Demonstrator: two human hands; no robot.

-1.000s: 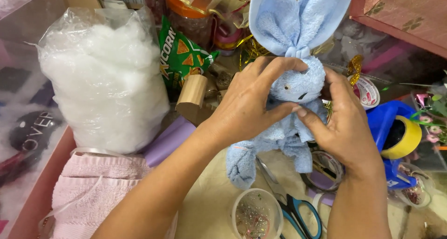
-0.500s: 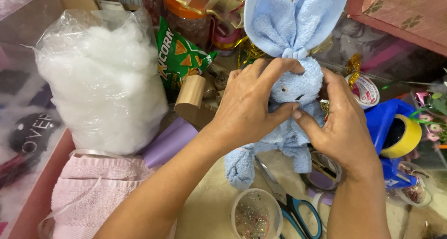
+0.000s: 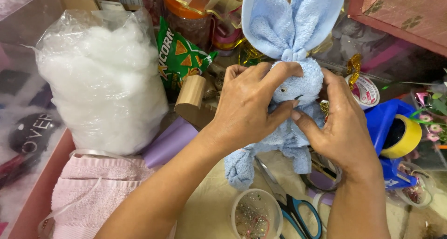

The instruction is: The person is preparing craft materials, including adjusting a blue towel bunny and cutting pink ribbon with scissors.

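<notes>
A light blue towel bunny [image 3: 293, 43] with two tall ears stands upright in the middle of the table. My left hand [image 3: 249, 106] wraps its head and body from the left, fingertips on its face beside a small bead eye. From the right, my right hand [image 3: 342, 127] holds the body, with the thumb pressing at the neck. The bunny's rolled legs stick out below my hands.
A clear bag of white stuffing [image 3: 100, 80] stands at left above a folded pink towel [image 3: 88, 197]. Scissors [image 3: 291, 204] and a small cup of pins [image 3: 256, 215] lie in front. A yellow tape roll [image 3: 407, 136], a snack bag [image 3: 179, 57] and a purple roll [image 3: 170, 141] crowd around.
My left hand's fingers have shifted up over the bunny's head and face. The bunny sits slightly further left; my right thumb has moved to the neck.
</notes>
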